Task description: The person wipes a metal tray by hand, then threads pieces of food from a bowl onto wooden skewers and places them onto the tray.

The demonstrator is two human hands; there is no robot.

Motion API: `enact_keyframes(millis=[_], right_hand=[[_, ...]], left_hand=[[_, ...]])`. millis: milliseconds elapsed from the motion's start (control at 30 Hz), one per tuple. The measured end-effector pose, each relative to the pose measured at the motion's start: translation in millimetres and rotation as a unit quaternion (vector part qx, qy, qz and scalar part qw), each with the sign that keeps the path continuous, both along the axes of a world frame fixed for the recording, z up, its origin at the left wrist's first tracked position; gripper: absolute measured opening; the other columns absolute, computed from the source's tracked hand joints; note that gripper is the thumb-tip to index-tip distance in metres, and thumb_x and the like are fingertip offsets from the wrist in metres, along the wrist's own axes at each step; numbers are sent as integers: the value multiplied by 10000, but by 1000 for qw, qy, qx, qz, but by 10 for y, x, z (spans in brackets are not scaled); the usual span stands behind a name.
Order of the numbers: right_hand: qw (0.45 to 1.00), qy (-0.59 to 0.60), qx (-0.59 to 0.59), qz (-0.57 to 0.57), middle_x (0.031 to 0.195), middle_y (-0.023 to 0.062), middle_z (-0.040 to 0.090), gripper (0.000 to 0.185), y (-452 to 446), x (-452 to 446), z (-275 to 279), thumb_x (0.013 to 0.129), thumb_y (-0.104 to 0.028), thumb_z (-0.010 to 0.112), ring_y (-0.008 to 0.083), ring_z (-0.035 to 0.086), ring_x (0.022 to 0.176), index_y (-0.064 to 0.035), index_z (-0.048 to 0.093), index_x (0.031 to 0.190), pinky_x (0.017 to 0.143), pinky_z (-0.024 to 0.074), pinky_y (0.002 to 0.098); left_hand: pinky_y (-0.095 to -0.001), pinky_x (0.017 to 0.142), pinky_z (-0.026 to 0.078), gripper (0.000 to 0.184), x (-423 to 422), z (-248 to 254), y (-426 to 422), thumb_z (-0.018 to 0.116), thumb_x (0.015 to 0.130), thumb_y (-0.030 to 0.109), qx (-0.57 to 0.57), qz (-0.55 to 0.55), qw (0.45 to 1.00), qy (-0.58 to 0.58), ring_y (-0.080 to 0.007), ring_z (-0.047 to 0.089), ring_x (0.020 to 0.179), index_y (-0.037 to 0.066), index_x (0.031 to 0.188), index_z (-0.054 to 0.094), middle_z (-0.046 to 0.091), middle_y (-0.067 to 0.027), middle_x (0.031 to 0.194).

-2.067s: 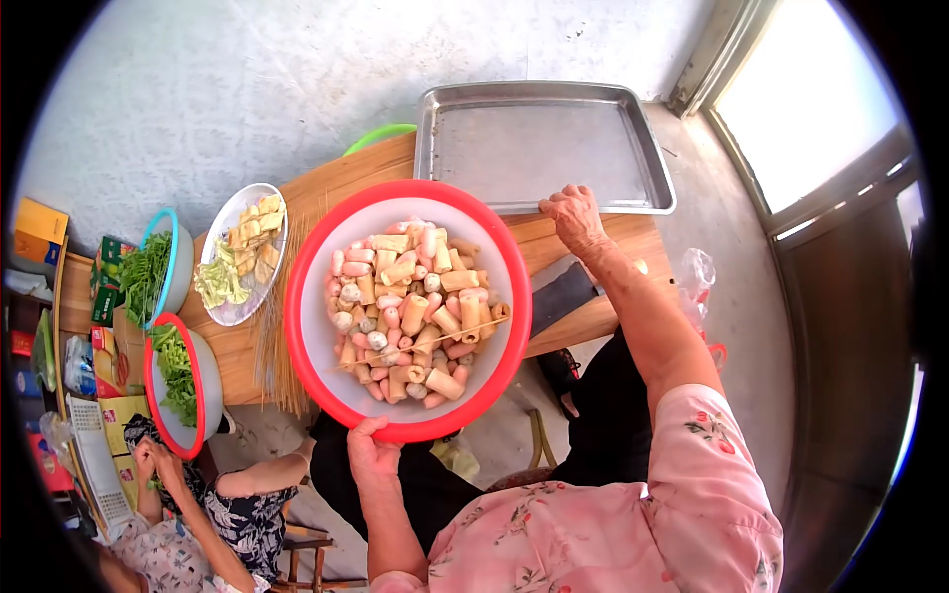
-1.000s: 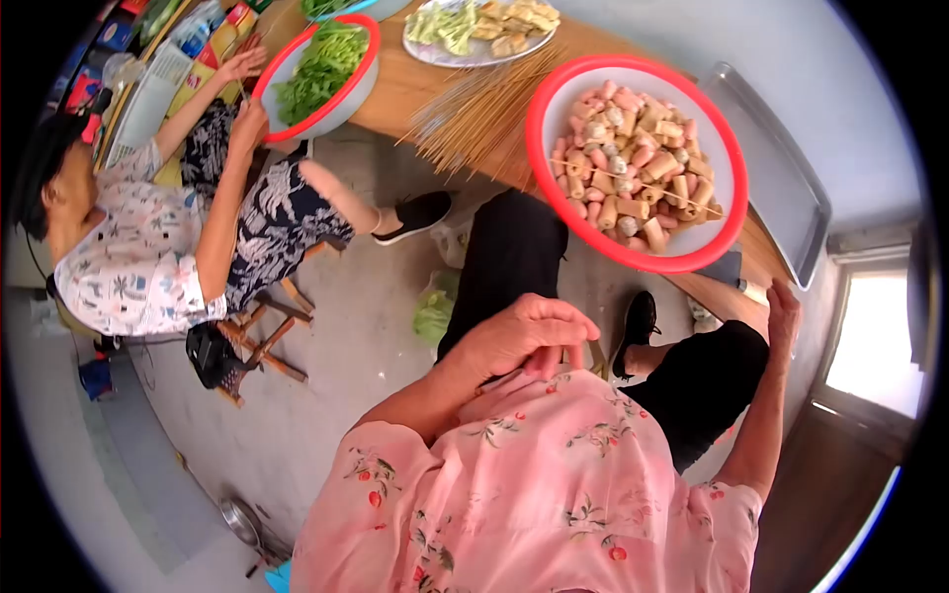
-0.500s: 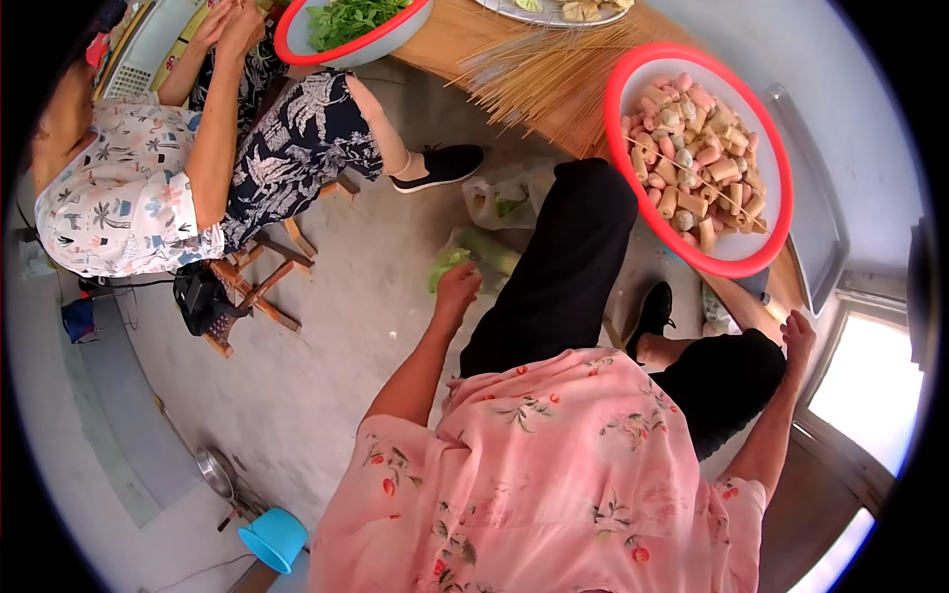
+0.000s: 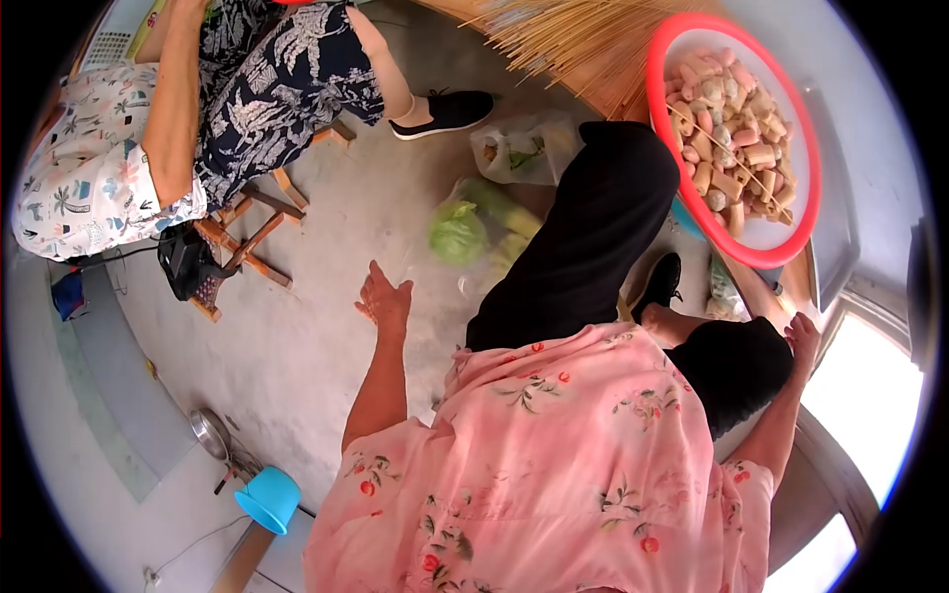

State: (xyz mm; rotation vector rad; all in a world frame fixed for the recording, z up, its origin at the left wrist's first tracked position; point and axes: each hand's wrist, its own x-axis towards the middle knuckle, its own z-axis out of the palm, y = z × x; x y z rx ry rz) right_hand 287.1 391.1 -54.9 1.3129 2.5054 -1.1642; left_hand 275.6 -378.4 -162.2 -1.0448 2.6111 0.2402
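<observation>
My left hand (image 4: 386, 298) is over the bare floor to the left of my leg, its fingers spread with nothing in them. Nearest to it is a green cabbage (image 4: 459, 233) in a clear plastic bag on the floor. My right hand (image 4: 804, 341) is beside my right knee, its fingers curled in; whether it holds anything is hidden. Above my knees, a red-rimmed basin (image 4: 656, 128) sits on the table, full of sausage and meatball pieces (image 4: 727, 138). A wooden skewer (image 4: 733, 158) lies across them.
Many bamboo skewers (image 4: 578, 40) fan out on the wooden table (image 4: 603, 91). Another plastic bag (image 4: 524, 150) lies on the floor. At left, a co-worker in patterned shorts (image 4: 297, 84) sits on a wooden stool (image 4: 267, 222). A blue bucket (image 4: 269, 499) and metal pan (image 4: 210, 435) are at lower left.
My left hand has moved left, away from the cabbage, and its fingers have spread. My view has shifted, uncovering more of the cabbage; the right hand stays by the knee.
</observation>
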Motion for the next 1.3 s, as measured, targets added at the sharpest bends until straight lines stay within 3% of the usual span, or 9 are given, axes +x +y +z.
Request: enact_keyframes(millis=[133, 300, 400, 567, 633, 767, 933, 1133, 1300], right_hand=[[1000, -26, -7, 16, 811, 10, 595, 359, -53, -57, 43, 885, -239, 586, 100, 589, 634, -10, 573, 1162, 513, 404, 208], [999, -37, 20, 21, 829, 27, 610, 375, -51, -105, 47, 887, -247, 586, 114, 607, 658, -11, 564, 1177, 526, 420, 219], [999, -46, 18, 21, 840, 37, 616, 379, -37, -114, 35, 889, -249, 586, 118, 612, 663, -12, 561, 1184, 533, 433, 227], [998, -55, 17, 18, 841, 42, 617, 373, 46, -118, -13, 891, -242, 587, 122, 612, 648, -14, 560, 1185, 536, 444, 231], [999, -50, 15, 17, 826, 36, 610, 371, 28, -120, -23, 893, -237, 585, 119, 606, 628, -12, 558, 1187, 531, 444, 229], [999, -33, -2, 7, 808, 27, 601, 377, -22, -153, 9, 892, -240, 586, 116, 600, 615, -12, 555, 1190, 522, 439, 223], [998, -55, 3, 27, 793, 23, 591, 382, 10, -222, -6, 890, -240, 586, 112, 596, 612, -2, 554, 1187, 512, 430, 217], [998, -50, 9, 27, 788, 23, 590, 381, -25, -246, -25, 889, -232, 584, 111, 593, 613, 8, 554, 1182, 511, 430, 215], [998, -51, -3, 34, 825, 36, 603, 400, -4, -248, 4, 860, -225, 596, 120, 596, 640, 12, 558, 1180, 526, 433, 223]], left_hand=[[-406, 901, 434, 680, 195, -277, -235, 674, 743, 190, 111, 107, 988, -2, -288, 576, 992, 84, 1347, 380, 602, -133, 1080], [-314, 752, 488, 638, 166, -145, 238, 603, 728, 25, 572, 114, 776, 242, -202, 591, 801, 61, 1332, 401, 608, -129, 984], [-326, 764, 480, 631, 91, 200, 614, 585, 722, -11, 371, 3, 896, 243, -218, 582, 828, 60, 1323, 407, 562, -135, 1051], [-375, 892, 416, 603, 270, 37, 433, 603, 700, 22, 210, 23, 927, 309, -284, 514, 1035, 69, 1279, 444, 500, -143, 1169], [-402, 951, 367, 598, 316, 41, 397, 642, 693, 89, 111, -150, 935, 300, -311, 489, 1087, 78, 1264, 466, 504, -152, 1197], [-399, 975, 340, 631, 299, -90, 688, 676, 693, 167, 221, -165, 916, 292, -327, 467, 1124, 83, 1280, 460, 497, -160, 1228], [-383, 817, 458, 512, 84, -309, 758, 703, 689, 237, 512, 114, 837, 152, -326, 586, 910, 92, 1165, 581, 626, -142, 992], [-385, 642, 454, 415, 433, -289, 477, 707, 694, 126, 84, -92, 968, 218, -263, 588, 726, 59, 1086, 590, 614, -87, 724], [-401, 718, 423, 481, 532, -139, 339, 658, 705, 85, 126, -136, 968, 169, -286, 565, 776, 106, 1165, 519, 595, -68, 731]])
